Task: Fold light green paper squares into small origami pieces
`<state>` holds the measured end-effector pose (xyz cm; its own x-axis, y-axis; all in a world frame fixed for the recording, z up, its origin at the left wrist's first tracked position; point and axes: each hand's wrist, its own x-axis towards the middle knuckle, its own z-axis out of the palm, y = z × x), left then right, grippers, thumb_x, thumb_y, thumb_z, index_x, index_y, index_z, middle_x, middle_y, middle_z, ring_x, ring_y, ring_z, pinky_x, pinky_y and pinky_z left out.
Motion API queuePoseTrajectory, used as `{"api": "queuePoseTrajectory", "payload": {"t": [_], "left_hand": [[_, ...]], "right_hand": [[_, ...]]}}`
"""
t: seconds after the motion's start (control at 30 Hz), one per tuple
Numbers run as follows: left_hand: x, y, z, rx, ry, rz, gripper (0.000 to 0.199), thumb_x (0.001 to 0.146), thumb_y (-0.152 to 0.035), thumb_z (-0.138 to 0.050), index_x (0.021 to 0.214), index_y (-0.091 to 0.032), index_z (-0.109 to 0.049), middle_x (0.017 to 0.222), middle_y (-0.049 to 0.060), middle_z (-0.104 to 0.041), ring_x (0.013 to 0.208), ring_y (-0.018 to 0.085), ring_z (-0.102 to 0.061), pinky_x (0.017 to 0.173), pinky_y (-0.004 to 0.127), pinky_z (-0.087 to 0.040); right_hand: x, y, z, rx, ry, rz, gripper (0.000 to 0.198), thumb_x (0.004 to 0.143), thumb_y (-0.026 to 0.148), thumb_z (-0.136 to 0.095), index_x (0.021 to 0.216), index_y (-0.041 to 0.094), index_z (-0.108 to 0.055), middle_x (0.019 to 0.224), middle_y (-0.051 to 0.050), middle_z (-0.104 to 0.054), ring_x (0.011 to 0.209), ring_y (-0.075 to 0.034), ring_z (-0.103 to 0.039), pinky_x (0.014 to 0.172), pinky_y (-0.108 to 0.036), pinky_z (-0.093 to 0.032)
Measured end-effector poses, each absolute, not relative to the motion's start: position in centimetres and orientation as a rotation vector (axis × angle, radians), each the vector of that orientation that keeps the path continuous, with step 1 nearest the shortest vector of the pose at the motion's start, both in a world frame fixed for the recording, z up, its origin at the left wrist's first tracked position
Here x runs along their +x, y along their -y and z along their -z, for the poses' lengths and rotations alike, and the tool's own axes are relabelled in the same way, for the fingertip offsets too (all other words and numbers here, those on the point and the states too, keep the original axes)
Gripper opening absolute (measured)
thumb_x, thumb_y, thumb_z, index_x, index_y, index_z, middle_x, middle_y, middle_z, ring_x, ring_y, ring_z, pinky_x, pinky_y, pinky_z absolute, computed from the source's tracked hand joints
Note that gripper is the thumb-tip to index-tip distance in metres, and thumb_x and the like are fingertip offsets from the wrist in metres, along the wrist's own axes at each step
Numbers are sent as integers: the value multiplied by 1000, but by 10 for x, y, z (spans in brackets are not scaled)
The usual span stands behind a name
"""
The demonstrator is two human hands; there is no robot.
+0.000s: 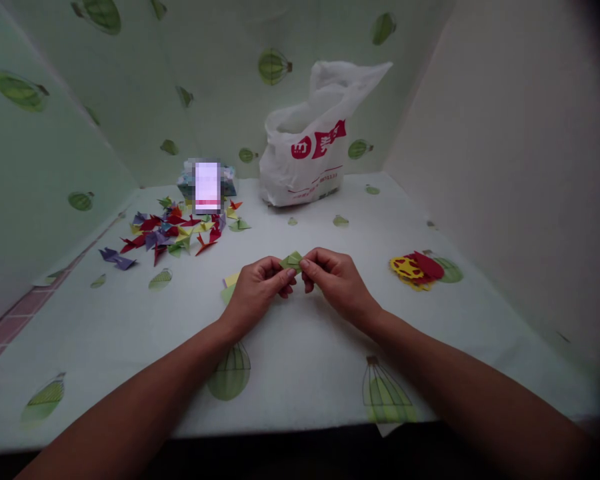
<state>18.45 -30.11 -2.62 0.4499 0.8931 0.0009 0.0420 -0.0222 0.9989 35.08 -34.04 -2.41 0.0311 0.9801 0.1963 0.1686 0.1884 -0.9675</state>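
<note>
A small piece of folded green paper (293,259) is held up between my two hands, just above the middle of the table. My left hand (263,283) pinches its left side between thumb and fingers. At its right edge my right hand (335,277) grips it, thumb on top. Flat sheets of yellow and green paper (229,288) lie on the table, partly hidden behind my left hand. A pile of folded paper cranes (173,230) in red, purple, yellow, green and orange spreads over the back left.
A white plastic bag (305,157) with red print stands at the back. Left of it, a phone with a lit, blurred screen (207,185) leans against a patterned box (231,180). Yellow and red paper cutouts (413,269) lie at the right. Walls enclose the balloon-patterned table (300,373).
</note>
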Motion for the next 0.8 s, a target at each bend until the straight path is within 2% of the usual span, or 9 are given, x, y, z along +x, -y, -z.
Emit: {"api": "queuePoseTrajectory", "payload": {"t": [0.17, 0.4, 0.8], "left_hand": [[184, 301, 25, 1441, -894, -826, 25, 80, -38, -71, 74, -15, -63, 68, 1, -65, 58, 11, -57, 59, 24, -46], [183, 300, 26, 1473, -861, -744, 25, 80, -38, -71, 73, -16, -62, 66, 0, -63, 56, 10, -53, 58, 24, -42], [183, 302, 25, 1435, -850, -751, 25, 79, -37, -70, 71, -17, -59, 66, 0, -62, 57, 11, -53, 59, 25, -42]], "right_hand": [[353, 339, 26, -1177, 1364, -1019, 27, 86, 39, -64, 69, 18, -58, 60, 3, -55, 55, -11, -52, 57, -27, -42], [354, 337, 33, -1084, 1272, -1179, 33, 90, 44, -60, 71, 17, -58, 63, 1, -59, 55, -11, -51, 57, -27, -42], [354, 337, 28, -1198, 1370, -1028, 33, 89, 44, -60, 69, 18, -57, 55, 3, -55, 53, -11, -48, 56, -27, -38]]}}
